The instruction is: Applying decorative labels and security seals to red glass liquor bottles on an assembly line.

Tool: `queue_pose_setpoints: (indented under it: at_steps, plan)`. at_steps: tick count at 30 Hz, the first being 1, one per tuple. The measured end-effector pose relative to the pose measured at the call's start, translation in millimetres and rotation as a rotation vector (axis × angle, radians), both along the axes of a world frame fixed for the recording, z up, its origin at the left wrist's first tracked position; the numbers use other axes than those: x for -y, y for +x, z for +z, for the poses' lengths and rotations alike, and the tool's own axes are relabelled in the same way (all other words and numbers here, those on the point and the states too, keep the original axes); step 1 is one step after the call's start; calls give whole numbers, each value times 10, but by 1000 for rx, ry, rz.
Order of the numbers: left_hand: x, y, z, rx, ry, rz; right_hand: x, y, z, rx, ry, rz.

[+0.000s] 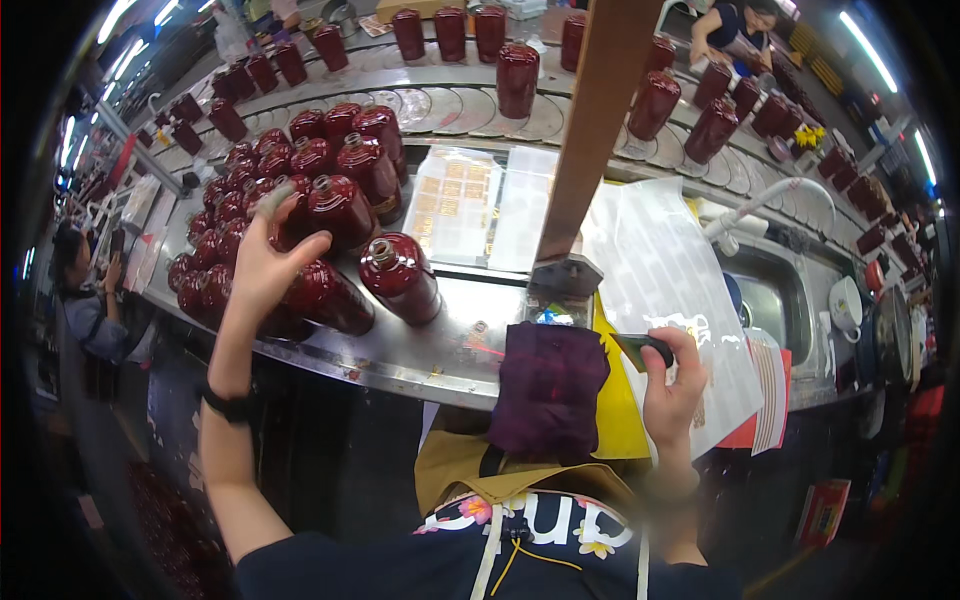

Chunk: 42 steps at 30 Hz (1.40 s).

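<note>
My left hand (268, 262) reaches over a packed group of glossy dark red bottles (340, 205), thumb and fingers spread apart. Its fingers are close to a bottle neck; whether they touch it I cannot tell. One red bottle (400, 280) stands apart at the group's near right. On the right, my right hand (672, 385) pinches a small dark flat scraper (640, 352) between thumb and fingers, above a translucent white sheet (665, 290). A folded dark purple cloth (548, 385) lies at the counter's front edge, left of that hand.
Sheets of gold labels (455, 205) lie behind the bottles. A brown post (585, 130) rises mid-counter. Beyond it, a conveyor (450, 110) carries more red bottles. At right are a sink (770, 290) with a white faucet (770, 195) and a white mug (845, 303). Other people sit at far right and left.
</note>
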<state>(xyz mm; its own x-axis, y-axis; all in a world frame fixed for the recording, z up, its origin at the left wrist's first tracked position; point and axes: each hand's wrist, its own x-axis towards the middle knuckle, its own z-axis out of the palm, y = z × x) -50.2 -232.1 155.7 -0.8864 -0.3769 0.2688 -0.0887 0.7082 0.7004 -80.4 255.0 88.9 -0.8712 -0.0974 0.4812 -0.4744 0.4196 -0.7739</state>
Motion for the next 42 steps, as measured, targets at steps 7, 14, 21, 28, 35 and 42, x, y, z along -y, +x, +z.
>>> queue_pose_setpoints:
  at_steps: [7, 14, 21, 28, 35, 42]
  plan:
    - [-302, 351, -1166, -386, 13, 94, 113, 5, 8, 209, -74, 80]
    - [-717, 559, -1316, -718, 306, 253, 253, 155, 61, 183, 53, 274]
    - [-2134, 418, -734, -90, 1440, -242, 379, 351, -1, 109, 129, 642]
    - [-2864, 33, -938, 206, 1288, -274, 194, 623, -203, 238, 124, 379]
    - [-2967, -159, -1025, 193, 1171, -317, 188, 436, -293, 205, 68, 317]
    - [-2537, -617, -1359, -204, 698, -117, 309, 331, -542, 28, 296, 213]
